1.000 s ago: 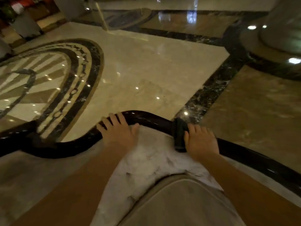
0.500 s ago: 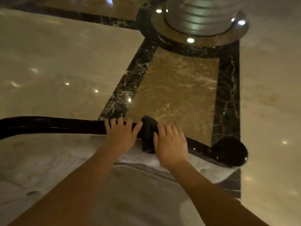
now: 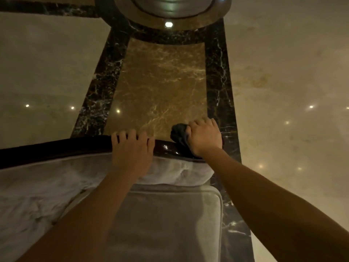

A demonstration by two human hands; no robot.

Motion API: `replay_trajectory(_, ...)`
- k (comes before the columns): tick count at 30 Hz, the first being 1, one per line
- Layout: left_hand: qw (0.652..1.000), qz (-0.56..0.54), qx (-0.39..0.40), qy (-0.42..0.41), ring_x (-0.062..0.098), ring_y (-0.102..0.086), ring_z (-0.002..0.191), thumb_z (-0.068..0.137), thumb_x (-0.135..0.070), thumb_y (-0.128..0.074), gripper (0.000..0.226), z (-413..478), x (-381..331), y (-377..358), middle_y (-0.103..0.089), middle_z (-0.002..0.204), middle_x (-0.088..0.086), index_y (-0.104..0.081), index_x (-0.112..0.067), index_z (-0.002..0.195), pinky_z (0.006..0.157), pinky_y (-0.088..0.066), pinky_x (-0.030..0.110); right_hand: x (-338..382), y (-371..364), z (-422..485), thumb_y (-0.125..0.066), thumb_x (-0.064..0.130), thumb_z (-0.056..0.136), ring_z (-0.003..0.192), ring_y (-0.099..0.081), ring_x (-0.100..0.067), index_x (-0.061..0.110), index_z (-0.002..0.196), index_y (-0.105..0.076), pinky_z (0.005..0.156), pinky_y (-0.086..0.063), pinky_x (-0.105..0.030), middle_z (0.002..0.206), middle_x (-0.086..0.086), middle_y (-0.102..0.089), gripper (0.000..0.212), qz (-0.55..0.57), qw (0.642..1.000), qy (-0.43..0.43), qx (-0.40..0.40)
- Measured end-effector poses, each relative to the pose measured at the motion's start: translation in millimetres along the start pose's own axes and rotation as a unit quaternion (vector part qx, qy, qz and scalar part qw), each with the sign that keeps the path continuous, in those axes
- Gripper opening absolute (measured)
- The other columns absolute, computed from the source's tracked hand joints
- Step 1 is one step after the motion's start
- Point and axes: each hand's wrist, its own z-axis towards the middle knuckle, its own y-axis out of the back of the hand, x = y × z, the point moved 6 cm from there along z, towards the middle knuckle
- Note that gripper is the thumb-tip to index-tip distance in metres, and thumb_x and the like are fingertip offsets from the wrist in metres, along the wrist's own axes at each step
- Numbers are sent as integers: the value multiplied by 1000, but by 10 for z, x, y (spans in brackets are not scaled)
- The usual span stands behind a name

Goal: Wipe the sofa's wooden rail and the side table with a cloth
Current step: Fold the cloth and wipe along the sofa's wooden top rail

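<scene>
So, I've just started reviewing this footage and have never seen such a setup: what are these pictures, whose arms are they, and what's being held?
No machine here: these are a person's two bare hands, filmed by a wide-angle camera worn on the head, looking down. The left hand holds the dark wooden rail, fingers curled over it. The right hand grips a dark cloth against the rail's end. Nearest the camera is a pale cushion; beyond the rail lies the polished marble floor.

Dark, glossy wooden rail (image 3: 56, 148), curved, capping the top of the sofa (image 3: 47, 178). Dark cloth (image 3: 178, 134), bunched, pressed against rail's right end.
</scene>
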Motion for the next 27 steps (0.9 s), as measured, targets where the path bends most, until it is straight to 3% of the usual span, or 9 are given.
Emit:
replay_trajectory(3,1000,-1,9,18,39,-54,94,101,-41,-29,42,29,0,30,-61,98,19,-58,-10,100,95,-35,55,-407,-39,-388,-28,33,105,133,-43,-33,12,139,-50,114,-32,-45,142,-11,-53,45,118,988,-68,-76)
replay_trajectory(6,1000,2,3,29,40,-54,93,101,-40,-30,43,14,-49,74,-61,97,21,-59,-8,99,96,-35,57,-533,-291,-967,-28,42,105,145,-32,-28,21,157,-16,117,-32,-46,162,-8,-26,57,300,933,-185,-74)
replay_trajectory(8,999,7,3,40,40,-54,91,102,-40,-30,43,15,-60,78,-62,95,22,-59,-8,97,95,-37,57,-399,-392,-1066,-23,51,101,153,-10,-30,27,158,1,122,-22,-48,168,-6,1,66,303,935,-175,-56)
replay_trajectory(10,999,8,-9,46,40,-54,89,103,-39,-27,45,22,-73,44,-61,92,22,-58,-8,95,94,-37,58,-274,-421,-1007,-21,56,98,152,3,-39,35,157,-2,122,-13,-54,166,-9,12,65,246,957,-145,-45)
replay_trajectory(13,998,9,-47,50,42,-54,85,103,-38,-29,43,30,-51,25,-60,88,23,-57,-6,92,92,-38,60,-175,-285,-780,-21,61,96,145,-6,-52,44,154,-21,117,-14,-60,166,-16,-4,59,104,988,-99,-56)
replay_trajectory(15,997,13,-45,53,44,-53,86,101,-38,-32,43,51,-37,11,-60,90,26,-57,-4,94,92,-37,61,-260,-200,-542,-25,60,97,136,-23,-51,45,149,-31,110,-28,-59,161,-14,-22,55,82,994,-60,-27)
replay_trajectory(20,996,64,61,25,43,-49,104,98,-41,-25,45,78,-15,-86,-54,116,22,-52,-12,121,98,-33,58,-594,38,249,-31,57,101,94,-59,-36,16,109,-63,69,-46,-41,99,-11,-60,52,113,990,-40,70)
replay_trajectory(23,996,19,76,50,45,-47,114,100,-44,-23,47,106,19,-60,-51,125,24,-47,-12,125,104,-30,58,-769,130,367,-34,54,101,62,-49,-27,18,78,-53,58,-35,-35,65,-1,-44,46,72,995,-70,21)
replay_trajectory(27,989,19,129,69,46,-40,126,99,-52,-10,55,156,53,-101,-45,135,25,-42,-16,124,112,-21,59,-1241,-99,17,-42,49,100,50,-49,-17,22,66,-50,46,-34,-25,68,-3,-55,44,98,974,-179,102)
